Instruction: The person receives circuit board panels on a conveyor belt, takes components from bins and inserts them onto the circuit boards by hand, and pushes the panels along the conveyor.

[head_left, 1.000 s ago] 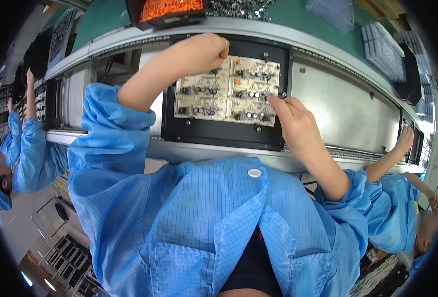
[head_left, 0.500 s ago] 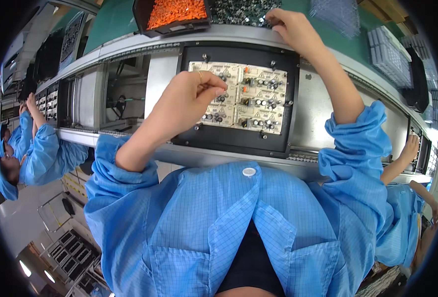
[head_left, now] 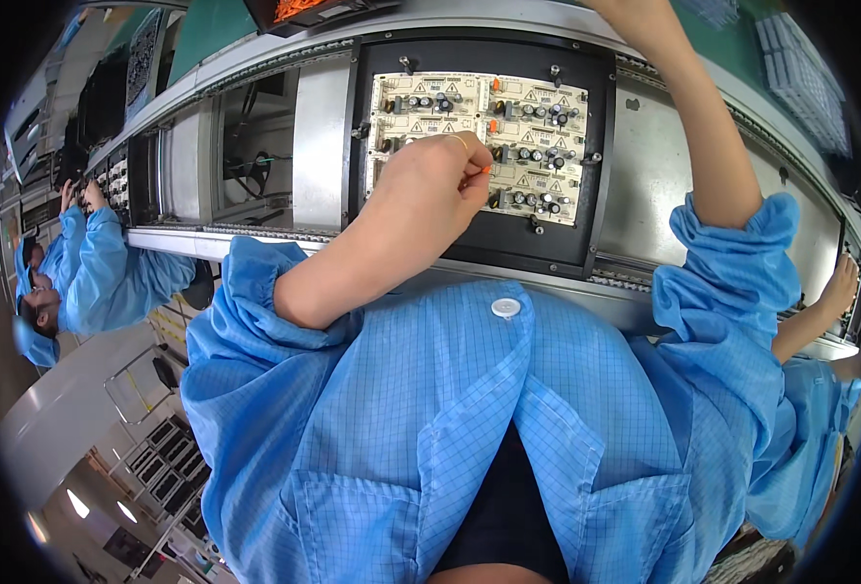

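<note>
My left hand (head_left: 416,195) is over the middle of a cream circuit board panel (head_left: 576,122). Its thumb and forefinger pinch a small orange component (head_left: 487,169), mostly hidden by the fingertips. The panel lies in a black carrier frame (head_left: 567,248) and bears black and silver capacitors. Two similar orange pieces, one of them an orange component (head_left: 493,127), stand upright along the panel's middle. My right hand (head_left: 640,24) reaches past the far rail at the top edge, its fingers cut off by the picture.
Beyond the rail, a black bin (head_left: 325,18) holds orange parts. Clear plastic trays (head_left: 795,83) stand at the far right. The conveyor rails (head_left: 255,73) run left and right. Co-workers in blue sit at the left (head_left: 100,263) and right (head_left: 805,438).
The view has shifted, so the bench sits higher in it. My left hand has moved right and nearer across the panel, and an orange component now shows at its fingertips. My right hand's fingers have left the picture.
</note>
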{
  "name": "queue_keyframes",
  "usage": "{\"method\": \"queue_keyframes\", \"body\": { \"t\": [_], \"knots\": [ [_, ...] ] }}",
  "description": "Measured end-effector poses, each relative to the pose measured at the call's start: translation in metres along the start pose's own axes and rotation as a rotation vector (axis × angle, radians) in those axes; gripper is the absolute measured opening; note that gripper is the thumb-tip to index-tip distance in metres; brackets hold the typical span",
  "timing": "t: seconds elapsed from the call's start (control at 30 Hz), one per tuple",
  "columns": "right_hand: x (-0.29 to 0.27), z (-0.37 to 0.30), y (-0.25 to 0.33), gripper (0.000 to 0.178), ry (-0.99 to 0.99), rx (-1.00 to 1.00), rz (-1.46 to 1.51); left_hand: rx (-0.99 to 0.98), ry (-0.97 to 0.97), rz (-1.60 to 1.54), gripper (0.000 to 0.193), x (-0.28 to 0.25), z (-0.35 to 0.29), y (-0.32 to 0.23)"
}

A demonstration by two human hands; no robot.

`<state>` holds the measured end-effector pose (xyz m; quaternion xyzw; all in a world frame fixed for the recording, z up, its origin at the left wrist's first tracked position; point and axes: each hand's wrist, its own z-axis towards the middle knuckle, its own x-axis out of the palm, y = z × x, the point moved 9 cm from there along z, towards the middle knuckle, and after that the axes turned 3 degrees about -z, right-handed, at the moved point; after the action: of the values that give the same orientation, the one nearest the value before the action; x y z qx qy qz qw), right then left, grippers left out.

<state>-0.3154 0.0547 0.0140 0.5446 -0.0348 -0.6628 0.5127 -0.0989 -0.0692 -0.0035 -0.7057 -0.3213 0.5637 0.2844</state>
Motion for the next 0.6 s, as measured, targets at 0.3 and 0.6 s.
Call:
{"method": "queue_keyframes", "body": {
  "t": [0.3,0.6],
  "knots": [
    [-0.030,-0.028,0.002,0.014,-0.019,0.226,0.342,0.174,-0.028,0.323,0.016,0.010,0.003,-0.007],
    [-0.042,-0.050,0.005,0.006,-0.049,0.282,0.458,0.193,0.013,0.340,0.013,0.016,0.008,-0.006]
  ]
}}
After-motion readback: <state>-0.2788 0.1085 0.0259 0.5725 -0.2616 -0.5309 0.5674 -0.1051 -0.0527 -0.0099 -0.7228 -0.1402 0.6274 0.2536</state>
